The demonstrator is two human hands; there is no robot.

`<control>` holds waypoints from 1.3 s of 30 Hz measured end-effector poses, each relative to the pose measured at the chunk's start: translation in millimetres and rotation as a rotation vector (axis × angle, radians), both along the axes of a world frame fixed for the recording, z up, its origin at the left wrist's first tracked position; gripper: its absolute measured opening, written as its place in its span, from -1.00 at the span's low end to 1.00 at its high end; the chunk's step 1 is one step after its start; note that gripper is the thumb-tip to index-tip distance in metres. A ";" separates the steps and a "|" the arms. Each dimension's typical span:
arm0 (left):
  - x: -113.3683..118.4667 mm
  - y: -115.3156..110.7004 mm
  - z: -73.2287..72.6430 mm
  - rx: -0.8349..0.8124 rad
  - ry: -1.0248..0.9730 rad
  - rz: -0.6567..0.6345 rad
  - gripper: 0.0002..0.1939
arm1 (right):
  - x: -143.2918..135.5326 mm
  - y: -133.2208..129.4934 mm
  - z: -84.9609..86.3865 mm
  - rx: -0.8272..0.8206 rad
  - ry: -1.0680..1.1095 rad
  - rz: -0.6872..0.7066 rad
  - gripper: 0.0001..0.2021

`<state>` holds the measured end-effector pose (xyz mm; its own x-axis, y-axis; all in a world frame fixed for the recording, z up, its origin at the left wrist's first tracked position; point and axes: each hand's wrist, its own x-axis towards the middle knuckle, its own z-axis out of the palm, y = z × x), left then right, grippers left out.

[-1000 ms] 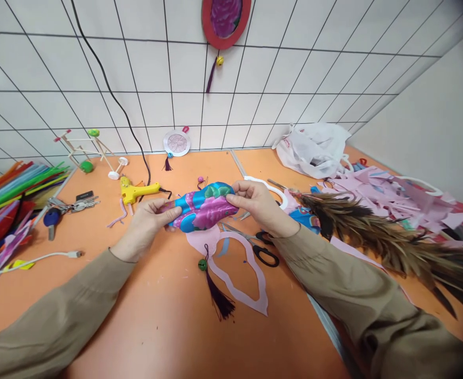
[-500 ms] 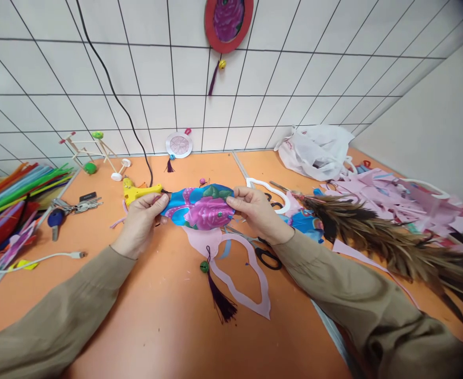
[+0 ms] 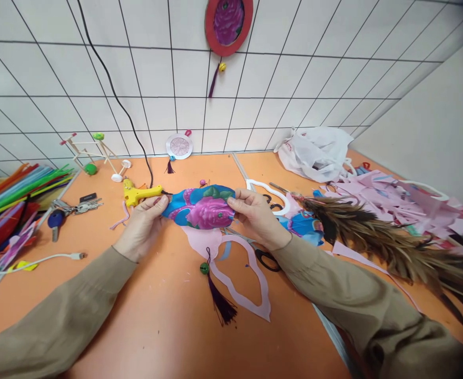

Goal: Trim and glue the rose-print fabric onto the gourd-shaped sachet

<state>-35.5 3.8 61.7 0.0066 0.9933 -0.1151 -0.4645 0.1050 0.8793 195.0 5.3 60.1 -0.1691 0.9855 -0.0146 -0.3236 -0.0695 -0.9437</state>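
A blue floral piece of fabric (image 3: 209, 209) with a large pink flower is stretched between both hands above the table. My left hand (image 3: 142, 223) pinches its left end between thumb and fingers. At the right end, my right hand (image 3: 258, 216) grips the edge, thumb on top. Below lies a pink wavy-edged cutout frame (image 3: 265, 295), and a green bell (image 3: 204, 268) with a dark purple tassel (image 3: 221, 301) rests beside it. Black-handled scissors (image 3: 268, 260) lie partly hidden beneath my right hand. The yellow glue gun (image 3: 138, 193) is just behind my left hand.
Keys (image 3: 77, 206), a white cable (image 3: 53, 257) and colourful pipe cleaners (image 3: 21, 192) are at left. Brown feathers (image 3: 397, 242), pink scraps (image 3: 397, 195) and a white plastic bag (image 3: 316, 152) occupy the right. A tiled wall (image 3: 184, 73) stands behind.
The fabric now looks smoother and flatter along its top edge, and its left end is turned slightly. Both hands keep their hold, with only slight shifts.
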 end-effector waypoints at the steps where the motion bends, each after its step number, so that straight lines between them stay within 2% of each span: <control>1: 0.8 -0.4 -0.2 -0.012 -0.037 0.000 -0.70 | -0.7 -1.3 0.6 -0.008 0.006 0.014 -0.60; 7: 2.2 -1.1 0.7 -0.032 -0.119 -0.001 -0.67 | -1.4 -3.6 -1.5 -0.036 0.022 0.061 -0.61; 13: 5.5 -1.9 2.1 -0.029 -0.103 0.027 -0.77 | 1.0 -2.7 -7.6 -0.069 -0.030 0.136 -0.65; 19: -0.9 5.8 9.2 -0.003 0.012 0.172 -0.82 | 1.5 2.9 -15.0 0.052 -0.076 0.103 -0.66; 21: -2.0 6.5 11.0 0.000 0.026 0.195 -0.81 | 1.6 3.2 -16.4 0.039 -0.070 0.107 -0.64; 25: -1.4 2.5 11.2 -0.019 0.051 0.075 -0.78 | 3.2 0.6 -15.4 -0.007 -0.159 0.208 -0.63; 28: 1.9 -3.3 11.8 0.011 0.102 -0.044 -0.71 | 4.0 -0.5 -12.6 0.171 -0.296 0.168 -0.62; 30: 5.7 -7.6 14.4 0.038 0.162 -0.129 -0.67 | 3.4 -0.8 -10.2 0.322 -0.379 0.138 -0.50; 33: 11.7 -13.2 19.3 0.086 0.292 -0.258 -0.65 | 0.1 -3.3 -6.1 0.488 -0.461 0.230 -0.42; 34: 13.4 -14.6 20.5 0.100 0.329 -0.288 -0.66 | -1.6 -4.9 -4.9 0.529 -0.473 0.276 -0.46; 36: 15.7 -16.2 21.9 0.117 0.376 -0.316 -0.68 | -5.2 -8.6 -3.0 0.579 -0.510 0.330 -0.65; 38: 16.7 -16.3 21.9 0.126 0.386 -0.309 -0.69 | -8.5 -12.2 -2.4 0.549 -0.548 0.341 -0.83; 39: 16.8 -15.9 21.6 0.124 0.378 -0.305 -0.68 | -9.8 -13.7 -2.5 0.498 -0.546 0.343 -0.82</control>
